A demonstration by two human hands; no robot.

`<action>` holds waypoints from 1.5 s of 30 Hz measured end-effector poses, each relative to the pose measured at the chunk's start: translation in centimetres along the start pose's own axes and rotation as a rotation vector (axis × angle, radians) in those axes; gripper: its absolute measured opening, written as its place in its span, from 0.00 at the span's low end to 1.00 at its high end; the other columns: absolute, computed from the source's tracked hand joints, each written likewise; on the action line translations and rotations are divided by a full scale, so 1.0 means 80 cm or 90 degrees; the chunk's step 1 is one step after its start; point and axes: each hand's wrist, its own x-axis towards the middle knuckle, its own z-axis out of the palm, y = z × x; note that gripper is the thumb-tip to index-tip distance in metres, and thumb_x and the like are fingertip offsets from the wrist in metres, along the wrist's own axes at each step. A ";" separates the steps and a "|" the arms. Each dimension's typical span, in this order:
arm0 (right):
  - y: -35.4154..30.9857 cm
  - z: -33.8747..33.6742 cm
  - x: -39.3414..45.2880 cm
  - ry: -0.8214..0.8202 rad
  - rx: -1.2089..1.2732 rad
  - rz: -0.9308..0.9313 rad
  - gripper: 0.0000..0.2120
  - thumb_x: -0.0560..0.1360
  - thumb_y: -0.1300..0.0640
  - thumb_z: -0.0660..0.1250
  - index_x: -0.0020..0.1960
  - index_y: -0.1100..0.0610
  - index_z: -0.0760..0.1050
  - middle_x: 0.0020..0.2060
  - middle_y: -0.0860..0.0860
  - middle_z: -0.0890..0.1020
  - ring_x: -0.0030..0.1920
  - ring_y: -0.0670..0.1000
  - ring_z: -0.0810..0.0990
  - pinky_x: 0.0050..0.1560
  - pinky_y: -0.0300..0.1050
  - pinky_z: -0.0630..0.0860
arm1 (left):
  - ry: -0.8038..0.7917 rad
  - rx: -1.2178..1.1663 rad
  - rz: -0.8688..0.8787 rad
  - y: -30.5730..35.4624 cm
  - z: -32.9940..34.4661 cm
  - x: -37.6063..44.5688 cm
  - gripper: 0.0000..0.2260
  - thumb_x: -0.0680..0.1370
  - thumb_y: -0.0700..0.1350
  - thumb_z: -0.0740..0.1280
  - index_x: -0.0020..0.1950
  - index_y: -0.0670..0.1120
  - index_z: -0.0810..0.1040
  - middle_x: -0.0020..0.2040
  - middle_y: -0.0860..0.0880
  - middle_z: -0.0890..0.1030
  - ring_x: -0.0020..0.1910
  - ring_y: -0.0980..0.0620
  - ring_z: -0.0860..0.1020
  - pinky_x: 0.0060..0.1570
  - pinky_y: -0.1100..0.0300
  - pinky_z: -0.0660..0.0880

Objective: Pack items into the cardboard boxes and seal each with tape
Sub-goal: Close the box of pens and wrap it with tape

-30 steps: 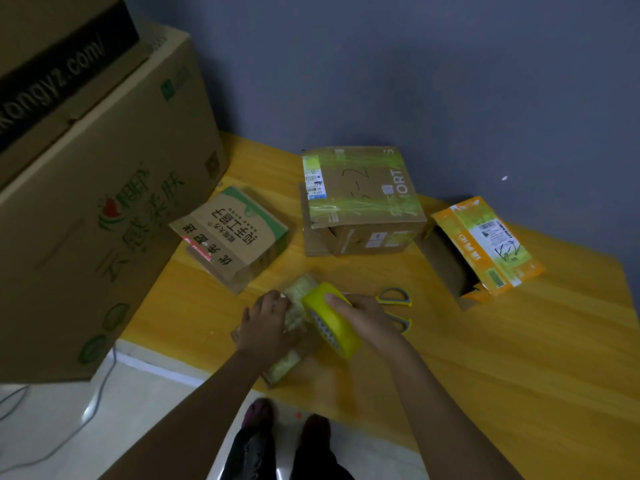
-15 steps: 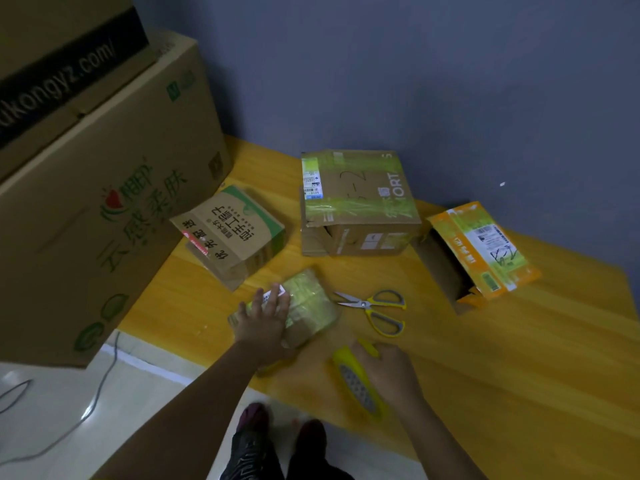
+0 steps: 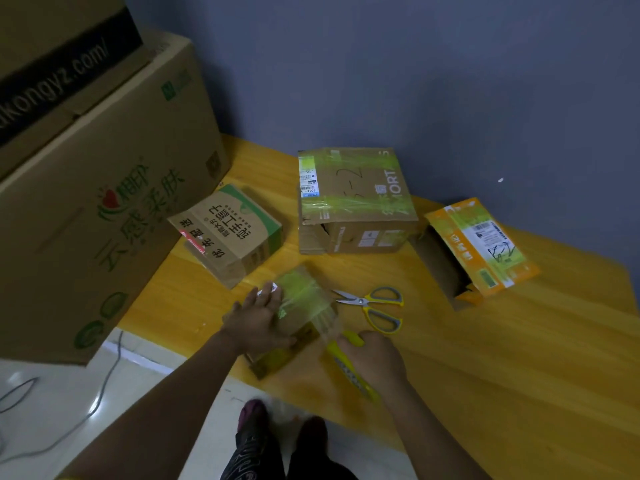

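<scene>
1. a large printed carton (image 3: 104, 209) stands at the left of the yellow surface (image 3: 519, 358).
2. a taped cardboard box (image 3: 353, 199) sits by the wall.
3. the small box (image 3: 304, 306), wrapped in tape, lies under the left hand (image 3: 256, 320), fingers spread flat.
4. the right hand (image 3: 374, 358) grips the yellow tape roll (image 3: 346, 368), just beside that box.
5. scissors (image 3: 377, 306) lie near.

In front of me the yellow wooden counter (image 3: 485, 358) runs back to a blue-grey wall (image 3: 415, 81). A small white speck (image 3: 500, 180) marks that wall to my right. Below the counter's near edge I see the pale tiled floor (image 3: 145, 393), where a thin grey cable (image 3: 100, 400) curves across at my left. My feet, in dark patterned shoes (image 3: 252, 441), stand on that floor beside the counter.
</scene>
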 end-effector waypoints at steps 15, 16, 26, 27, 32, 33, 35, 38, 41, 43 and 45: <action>-0.094 -0.068 -0.021 -0.094 0.285 -0.109 0.18 0.79 0.53 0.66 0.58 0.69 0.76 0.59 0.66 0.77 0.60 0.63 0.76 0.62 0.65 0.69 | 0.095 -0.128 0.002 -0.027 -0.054 -0.037 0.21 0.81 0.58 0.57 0.70 0.50 0.72 0.66 0.44 0.73 0.66 0.42 0.70 0.59 0.51 0.73; -0.099 -0.066 -0.019 -0.093 0.297 -0.110 0.18 0.79 0.52 0.66 0.57 0.67 0.77 0.59 0.66 0.77 0.60 0.64 0.76 0.61 0.66 0.69 | 0.133 -0.024 -0.014 -0.020 -0.060 -0.039 0.21 0.81 0.55 0.56 0.73 0.50 0.66 0.68 0.44 0.70 0.67 0.41 0.67 0.58 0.50 0.72; -0.128 -0.036 -0.014 0.028 0.335 -0.156 0.24 0.76 0.40 0.64 0.31 0.56 0.70 0.26 0.49 0.69 0.30 0.49 0.70 0.36 0.45 0.63 | 0.099 0.195 -0.064 0.018 -0.026 -0.034 0.42 0.79 0.63 0.56 0.77 0.38 0.38 0.78 0.39 0.44 0.75 0.38 0.54 0.70 0.42 0.59; -0.128 -0.035 -0.015 0.037 0.337 -0.162 0.23 0.77 0.40 0.64 0.30 0.54 0.68 0.24 0.47 0.67 0.29 0.48 0.68 0.35 0.45 0.62 | 0.113 0.213 -0.061 0.015 -0.025 -0.031 0.39 0.81 0.60 0.54 0.77 0.38 0.38 0.78 0.38 0.46 0.74 0.37 0.56 0.69 0.42 0.61; -0.087 -0.029 -0.026 0.062 0.166 -0.166 0.13 0.77 0.43 0.65 0.38 0.48 0.75 0.27 0.43 0.72 0.31 0.39 0.74 0.32 0.33 0.65 | 0.092 0.171 -0.072 -0.007 -0.051 -0.021 0.33 0.83 0.58 0.50 0.78 0.40 0.39 0.78 0.39 0.51 0.73 0.36 0.60 0.66 0.45 0.63; -0.068 -0.023 -0.027 0.055 0.120 -0.122 0.14 0.77 0.42 0.65 0.36 0.48 0.73 0.28 0.43 0.72 0.33 0.40 0.76 0.33 0.33 0.66 | 0.080 0.155 -0.068 -0.010 -0.058 -0.020 0.33 0.83 0.58 0.50 0.78 0.40 0.39 0.78 0.39 0.51 0.73 0.37 0.60 0.66 0.46 0.64; -0.036 -0.007 -0.024 0.010 -0.004 -0.021 0.21 0.75 0.36 0.63 0.41 0.54 0.78 0.34 0.49 0.79 0.43 0.51 0.81 0.40 0.44 0.72 | 0.063 0.150 -0.032 -0.012 -0.064 -0.017 0.33 0.82 0.58 0.50 0.78 0.41 0.40 0.78 0.40 0.51 0.73 0.38 0.61 0.66 0.48 0.65; -0.029 0.005 -0.024 0.030 -0.028 0.008 0.26 0.74 0.33 0.61 0.48 0.57 0.80 0.35 0.52 0.80 0.41 0.53 0.80 0.42 0.48 0.74 | 0.057 0.079 0.014 -0.012 -0.064 -0.013 0.32 0.82 0.58 0.51 0.79 0.42 0.45 0.76 0.40 0.57 0.70 0.40 0.64 0.65 0.50 0.67; -0.044 -0.006 -0.022 0.085 -0.041 -0.025 0.29 0.75 0.33 0.61 0.55 0.59 0.79 0.32 0.51 0.76 0.38 0.53 0.78 0.35 0.45 0.70 | 0.005 -0.203 0.028 -0.025 -0.055 -0.012 0.26 0.83 0.56 0.54 0.76 0.43 0.60 0.71 0.41 0.69 0.66 0.43 0.70 0.62 0.51 0.70; -0.043 -0.010 -0.019 0.062 -0.092 -0.022 0.32 0.75 0.32 0.59 0.61 0.58 0.77 0.30 0.48 0.73 0.35 0.51 0.76 0.31 0.43 0.66 | -0.027 -0.324 0.030 -0.032 -0.041 -0.015 0.24 0.83 0.55 0.55 0.75 0.44 0.65 0.72 0.44 0.69 0.68 0.44 0.69 0.64 0.53 0.68; -0.038 -0.004 -0.016 0.025 -0.129 -0.003 0.27 0.77 0.33 0.57 0.53 0.56 0.78 0.28 0.49 0.70 0.30 0.49 0.71 0.30 0.44 0.65 | -0.043 -0.371 0.029 -0.034 -0.028 -0.015 0.23 0.83 0.54 0.55 0.74 0.44 0.66 0.73 0.45 0.68 0.70 0.45 0.68 0.65 0.53 0.67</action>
